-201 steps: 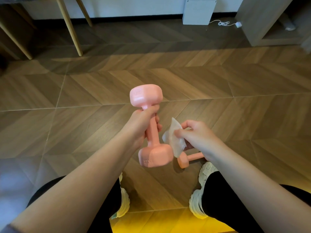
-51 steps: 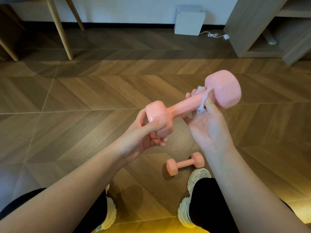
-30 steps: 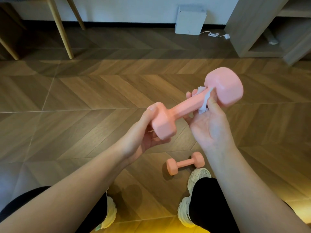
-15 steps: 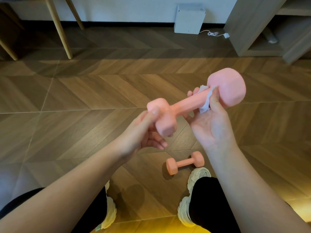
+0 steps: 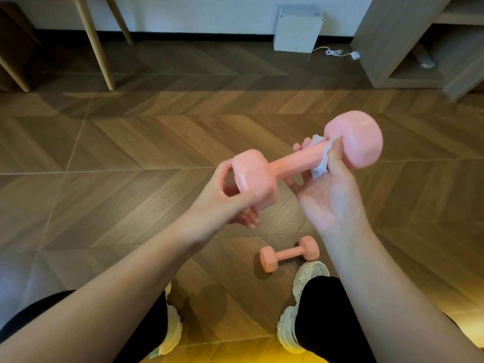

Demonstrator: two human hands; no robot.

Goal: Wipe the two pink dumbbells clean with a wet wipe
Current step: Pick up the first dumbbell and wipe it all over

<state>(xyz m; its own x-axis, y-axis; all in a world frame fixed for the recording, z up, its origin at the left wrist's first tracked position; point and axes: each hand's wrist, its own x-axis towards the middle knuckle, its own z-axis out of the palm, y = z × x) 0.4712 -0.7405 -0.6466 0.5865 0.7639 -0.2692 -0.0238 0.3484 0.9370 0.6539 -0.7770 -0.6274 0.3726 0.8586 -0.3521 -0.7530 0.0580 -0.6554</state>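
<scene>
Fingers (image 5: 336, 157) of the right hand (image 5: 327, 203) are pinching a wipe (image 5: 320, 169) around the dumbbell (image 5: 293, 165) bar while the left hand (image 5: 217, 205) is gripping one head.

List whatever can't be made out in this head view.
Wet wipe: mostly hidden between the right hand and the held dumbbell handle; its dirtiness is unreadable.
Left hand: motion-blurred at the dumbbell's near head, so finger placement is unclear.
Floor dumbbell: too small to judge clean or dirty.
Grey object in the shelf unit: dim, unidentifiable.

Home room: herringbone floor (image 5: 131, 153), wooden shelving (image 5: 387, 35).
</scene>
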